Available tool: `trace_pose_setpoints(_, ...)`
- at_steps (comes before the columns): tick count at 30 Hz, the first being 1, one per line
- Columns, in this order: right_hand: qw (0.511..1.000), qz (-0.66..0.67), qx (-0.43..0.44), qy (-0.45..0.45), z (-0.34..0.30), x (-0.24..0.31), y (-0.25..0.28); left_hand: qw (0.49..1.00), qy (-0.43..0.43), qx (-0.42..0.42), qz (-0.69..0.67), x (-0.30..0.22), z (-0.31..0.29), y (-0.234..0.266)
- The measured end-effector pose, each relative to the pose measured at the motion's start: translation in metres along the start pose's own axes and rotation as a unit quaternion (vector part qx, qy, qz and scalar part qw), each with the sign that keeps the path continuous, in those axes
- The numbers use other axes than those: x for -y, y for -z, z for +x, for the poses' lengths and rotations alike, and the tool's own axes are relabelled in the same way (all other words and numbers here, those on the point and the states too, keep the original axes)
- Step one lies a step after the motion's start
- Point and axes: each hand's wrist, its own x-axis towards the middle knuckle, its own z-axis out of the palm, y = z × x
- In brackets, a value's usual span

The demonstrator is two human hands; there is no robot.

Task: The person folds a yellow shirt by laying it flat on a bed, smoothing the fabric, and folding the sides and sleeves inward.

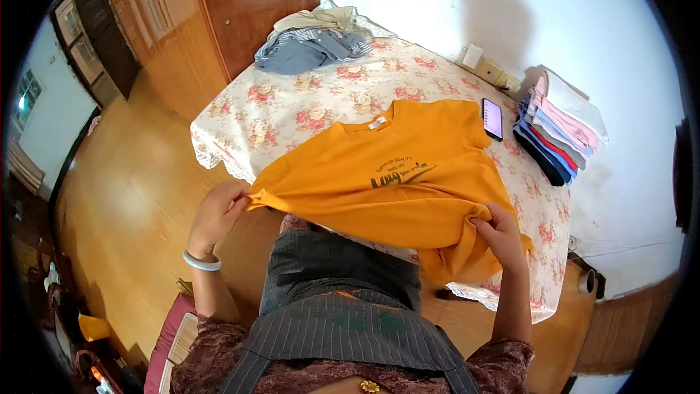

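Note:
An orange-yellow T-shirt (343, 168) with a dark print on its chest is spread over the near part of the table, its neckline facing away from me. My left hand (219, 211), with a pale bangle on the wrist, pinches the sleeve end at the left and pulls it out past the table edge. At the right, my right hand (499, 233) grips a bunched fold of the shirt's near side. Between the two hands the cloth is stretched and creased. Part of the shirt hangs over the near edge below my right hand.
A floral tablecloth (321, 106) covers the table. Grey and beige clothes (310, 47) lie heaped at its far left. On the right stands a stack of folded clothes (558, 131), with a phone (492, 118) beside it. Behind are a wooden wardrobe (255, 0) and a power strip (487, 68).

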Motion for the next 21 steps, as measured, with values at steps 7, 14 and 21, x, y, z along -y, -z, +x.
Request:
trace_pose_setpoints(7, 0.999, -0.025, -0.026, -0.022, 0.015, 0.008, 0.0, 0.975, 0.0, -0.133, -0.176, -0.004, -0.007, -0.021)
trace_pose_setpoints(14, 0.971, 0.187, -0.147, -0.035, -0.024, 0.01, 0.054, 0.977, 0.03, -0.186, -0.099, -0.05, 0.044, -0.052)
trace_pose_setpoints(21, 0.953, 0.155, -0.259, -0.036, -0.064, -0.019, 0.134, 0.972, -0.216, -0.057, -0.073, -0.109, 0.089, -0.09)
